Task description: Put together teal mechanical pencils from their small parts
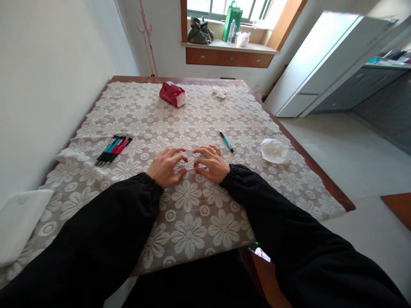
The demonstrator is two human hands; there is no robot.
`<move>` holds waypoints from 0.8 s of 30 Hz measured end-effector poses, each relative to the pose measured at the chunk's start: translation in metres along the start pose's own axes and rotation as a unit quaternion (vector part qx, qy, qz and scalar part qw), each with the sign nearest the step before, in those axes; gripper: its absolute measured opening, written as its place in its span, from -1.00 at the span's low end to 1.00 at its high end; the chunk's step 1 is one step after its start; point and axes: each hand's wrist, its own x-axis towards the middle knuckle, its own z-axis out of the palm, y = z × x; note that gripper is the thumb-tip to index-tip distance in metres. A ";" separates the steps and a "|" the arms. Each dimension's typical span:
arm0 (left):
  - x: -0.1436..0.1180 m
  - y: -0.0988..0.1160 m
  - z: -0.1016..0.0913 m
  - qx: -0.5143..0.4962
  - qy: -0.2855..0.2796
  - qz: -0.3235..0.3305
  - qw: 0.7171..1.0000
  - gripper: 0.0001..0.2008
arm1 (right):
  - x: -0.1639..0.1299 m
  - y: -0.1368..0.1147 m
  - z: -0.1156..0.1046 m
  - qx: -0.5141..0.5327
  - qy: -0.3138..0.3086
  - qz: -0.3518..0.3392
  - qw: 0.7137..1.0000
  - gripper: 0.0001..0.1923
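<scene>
My left hand (167, 166) and my right hand (212, 163) rest close together on the lace tablecloth (189, 222), with the fingers curled and the fingertips almost meeting. Between them they pinch a thin pale rod (192, 169), possibly a pen refill; it is too small to be sure. A bit of teal shows at my right hand's fingertips. A teal pen (226, 141) lies just beyond my right hand. A bundle of several teal and red pens (114, 149) lies to the left of my left hand. Black sleeves cover both arms.
A crumpled white tissue (274, 150) lies near the table's right edge. A red tissue pack (172, 94) and a small white wad (220, 92) sit at the far end. A white flat object (19, 218) lies at the near left. A wall runs along the left side.
</scene>
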 end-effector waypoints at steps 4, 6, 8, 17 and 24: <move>0.000 0.002 0.002 0.007 0.032 0.049 0.998 -0.92 | 0.000 0.000 0.001 -0.005 0.005 -0.013 1.000 -0.92; -0.001 -0.001 0.004 -0.006 0.043 0.045 0.998 -0.92 | 0.000 0.000 0.000 -0.003 0.004 -0.016 1.000 -0.91; -0.002 -0.004 0.007 -0.020 0.045 0.041 0.998 -0.93 | 0.001 0.001 -0.002 0.000 0.012 -0.006 1.000 -0.88; -0.002 -0.006 0.008 -0.035 0.041 0.025 0.998 -0.92 | 0.003 0.013 -0.005 -0.008 0.021 0.062 0.998 -0.90; -0.002 -0.006 0.007 -0.042 0.041 0.024 0.998 -0.92 | 0.003 0.010 -0.004 0.004 0.020 0.056 0.998 -0.93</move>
